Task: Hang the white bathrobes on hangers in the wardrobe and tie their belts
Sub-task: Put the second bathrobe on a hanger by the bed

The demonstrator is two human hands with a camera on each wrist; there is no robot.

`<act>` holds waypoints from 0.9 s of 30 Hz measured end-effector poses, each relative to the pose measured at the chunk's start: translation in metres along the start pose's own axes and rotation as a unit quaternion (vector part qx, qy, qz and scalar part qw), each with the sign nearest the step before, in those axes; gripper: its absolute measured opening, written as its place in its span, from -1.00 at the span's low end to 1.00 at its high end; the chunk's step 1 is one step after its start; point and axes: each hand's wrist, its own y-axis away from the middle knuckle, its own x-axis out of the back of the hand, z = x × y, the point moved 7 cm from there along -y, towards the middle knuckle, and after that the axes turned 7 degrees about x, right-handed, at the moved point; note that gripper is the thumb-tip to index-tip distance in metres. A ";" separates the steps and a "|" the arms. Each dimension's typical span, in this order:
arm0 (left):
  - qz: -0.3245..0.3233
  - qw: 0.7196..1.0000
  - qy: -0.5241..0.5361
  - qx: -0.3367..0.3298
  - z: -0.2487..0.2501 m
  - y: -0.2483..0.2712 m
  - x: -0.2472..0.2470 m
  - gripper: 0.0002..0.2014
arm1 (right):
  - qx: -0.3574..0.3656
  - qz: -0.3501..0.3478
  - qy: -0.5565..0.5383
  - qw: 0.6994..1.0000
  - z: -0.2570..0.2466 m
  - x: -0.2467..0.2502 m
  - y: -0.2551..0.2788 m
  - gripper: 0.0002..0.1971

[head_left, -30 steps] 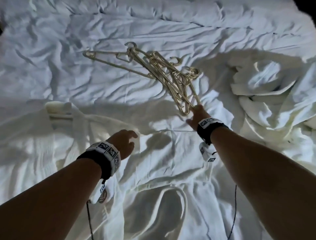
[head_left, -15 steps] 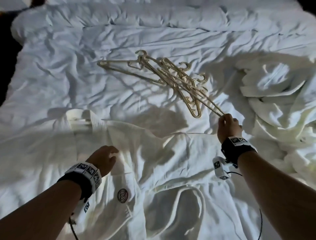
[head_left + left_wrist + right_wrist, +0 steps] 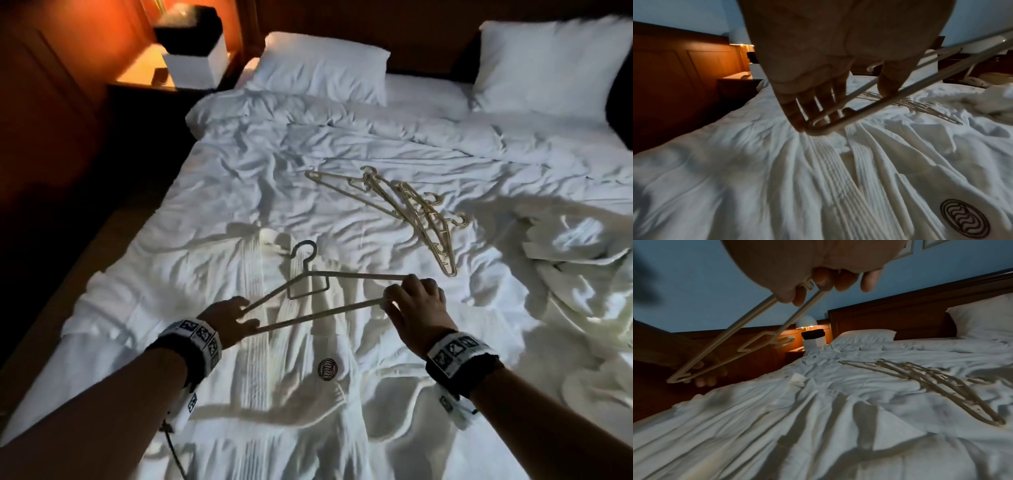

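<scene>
Step in hand, as I read it: getting one hanger into the bathrobe spread flat along the near-left part of the bed, collar toward the headboard. Best done by opening the collar and feeding one hanger end into a shoulder, then the other — hook kept clear of the cloth.

Left hand grips the hanger's left end, fingers hooked through the corner. Right hand pinches the right end, fingers curled round both bars. Hanger held level above the robe's chest, not touching it.

Spare hangers lie heaped mid-bed; a second crumpled robe sits at the right edge.
</scene>
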 end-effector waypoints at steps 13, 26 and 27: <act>0.115 0.973 -0.102 -0.171 -0.024 -0.013 0.060 -0.79 | -0.071 -0.265 -0.060 0.960 -0.096 -0.047 -0.028 0.16; 0.068 0.991 -0.086 -0.083 0.038 -0.216 0.058 -0.57 | -0.126 -0.284 -0.046 0.949 0.015 -0.109 -0.110 -0.37; 0.098 0.990 -0.085 -0.050 0.039 -0.232 0.064 -0.49 | -0.139 -0.285 -0.039 0.948 0.024 -0.113 -0.114 -0.39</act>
